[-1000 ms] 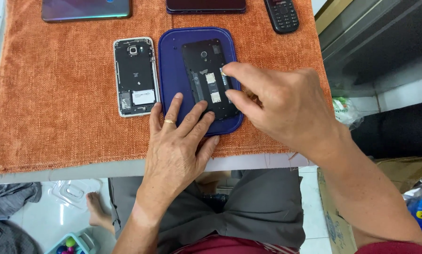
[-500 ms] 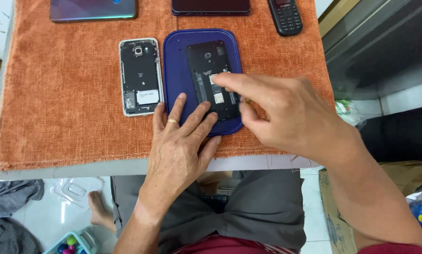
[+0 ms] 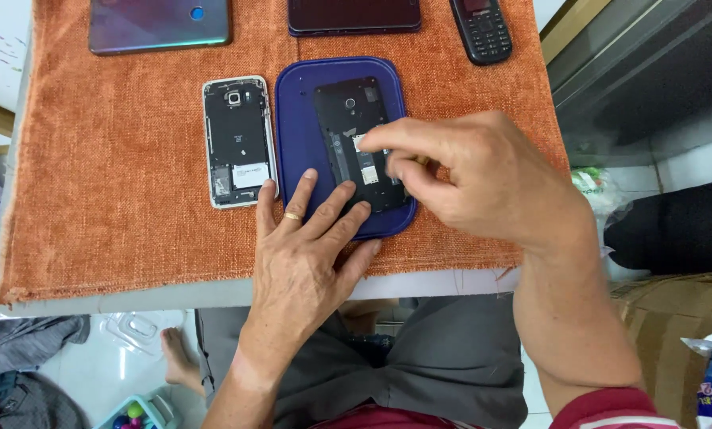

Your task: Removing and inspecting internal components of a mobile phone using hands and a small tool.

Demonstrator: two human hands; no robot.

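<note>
on the blue tray (image 3: 292, 151), head view: an opened black phone (image 3: 360, 143), back cover off, lies lengthwise. the left hand (image 3: 304, 254) rests flat, fingers spread, open and holding nothing, pressing the tray's near edge and the phone's lower end. the right hand (image 3: 467, 179) has its fingertips (image 3: 372, 143) pinched together at the phone's card slots; whether anything small is held there cannot be told. judgement: keep the left hand's pressure steady so the phone cannot slide while the pinch works. left of the tray, a second opened phone (image 3: 238, 141) lies on the orange cloth (image 3: 117, 199); beyond the tray, a keypad phone (image 3: 480, 28).
</note>
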